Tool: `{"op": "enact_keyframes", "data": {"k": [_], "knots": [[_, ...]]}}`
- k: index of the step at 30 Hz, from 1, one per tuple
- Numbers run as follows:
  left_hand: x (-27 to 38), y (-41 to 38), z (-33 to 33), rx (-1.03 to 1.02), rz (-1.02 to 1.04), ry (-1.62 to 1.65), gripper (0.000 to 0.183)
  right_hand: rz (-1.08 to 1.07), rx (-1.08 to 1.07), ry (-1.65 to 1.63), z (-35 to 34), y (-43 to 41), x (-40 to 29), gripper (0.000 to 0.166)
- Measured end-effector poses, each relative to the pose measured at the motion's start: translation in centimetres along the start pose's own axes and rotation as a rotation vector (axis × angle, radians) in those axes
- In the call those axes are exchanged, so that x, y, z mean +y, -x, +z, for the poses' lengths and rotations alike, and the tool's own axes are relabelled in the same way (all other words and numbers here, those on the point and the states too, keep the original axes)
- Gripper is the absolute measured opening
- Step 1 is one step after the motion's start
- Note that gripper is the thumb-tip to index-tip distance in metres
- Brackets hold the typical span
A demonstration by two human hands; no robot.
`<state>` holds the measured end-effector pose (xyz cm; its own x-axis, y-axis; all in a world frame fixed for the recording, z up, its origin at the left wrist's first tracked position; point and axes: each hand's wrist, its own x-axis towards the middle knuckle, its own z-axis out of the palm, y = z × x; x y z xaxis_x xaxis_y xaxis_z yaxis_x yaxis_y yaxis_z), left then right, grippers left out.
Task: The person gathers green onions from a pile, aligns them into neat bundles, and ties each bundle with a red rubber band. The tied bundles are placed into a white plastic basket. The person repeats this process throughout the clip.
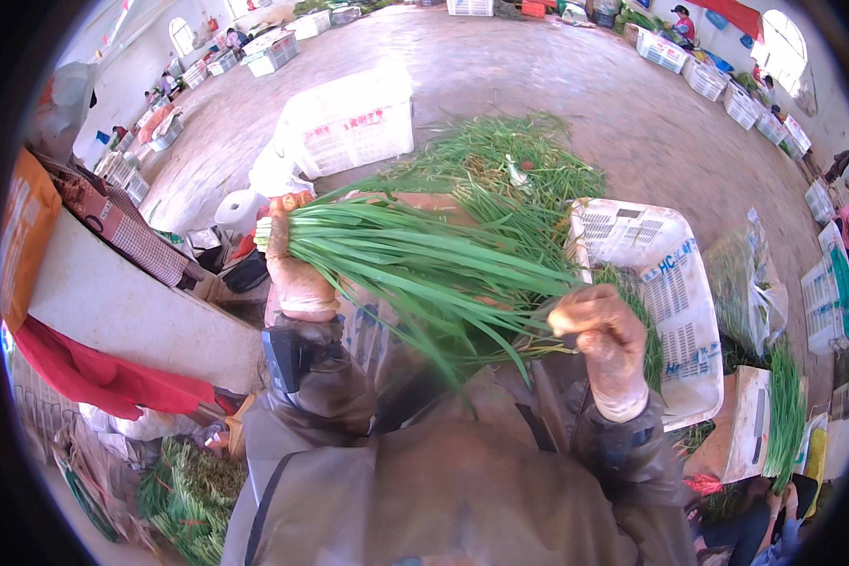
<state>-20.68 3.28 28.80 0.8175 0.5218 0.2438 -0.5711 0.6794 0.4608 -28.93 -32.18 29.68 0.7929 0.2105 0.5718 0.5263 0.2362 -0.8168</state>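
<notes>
A thick bunch of long green leafy stalks, like garlic chives [410, 247], stretches across the middle over my lap. My left hand [296, 262] grips it by the pale stem ends, its fingers wrapped round them. At the leaf tips on the right is my right hand [601, 332], fingers curled and partly blurred; whether it pinches any leaves cannot be made out. Both hands wear thin, dirty gloves. Beneath the bunch lies a board [439, 205], mostly hidden. Loose green leaves and stalks [516, 156] are heaped just beyond it.
A white plastic crate [679, 304] with greens stands close on the right, another [357, 134] beyond at the left. A white roll [239, 211] lies near my left hand. Bundled greens [191, 495] lie lower left. A co-worker's hands [782, 499] hold greens lower right.
</notes>
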Motion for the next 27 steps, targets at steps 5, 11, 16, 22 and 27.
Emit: {"op": "enact_keyframes", "data": {"k": [5,11,16,22,27], "knots": [[-0.4,0.9,1.3,-0.061,0.023,-0.014,0.023,0.178,-0.116,0.77,2.5,-2.1,1.5,0.017],[-0.5,2.3,1.9,-0.227,-0.042,0.032,0.02,0.018,0.061,0.938,6.0,-2.0,6.4,0.029],[-0.2,2.7,2.0,-0.187,-0.102,0.048,0.02,0.177,0.029,0.749,5.5,-2.0,6.3,0.033],[-1.1,2.8,1.7,-0.123,-0.14,0.026,0.019,-0.148,0.035,1.107,5.1,-2.2,6.1,0.033],[-1.8,2.5,0.6,-0.034,-0.177,-0.065,0.031,-0.162,0.055,1.032,5.3,-2.6,5.7,0.032]]}}
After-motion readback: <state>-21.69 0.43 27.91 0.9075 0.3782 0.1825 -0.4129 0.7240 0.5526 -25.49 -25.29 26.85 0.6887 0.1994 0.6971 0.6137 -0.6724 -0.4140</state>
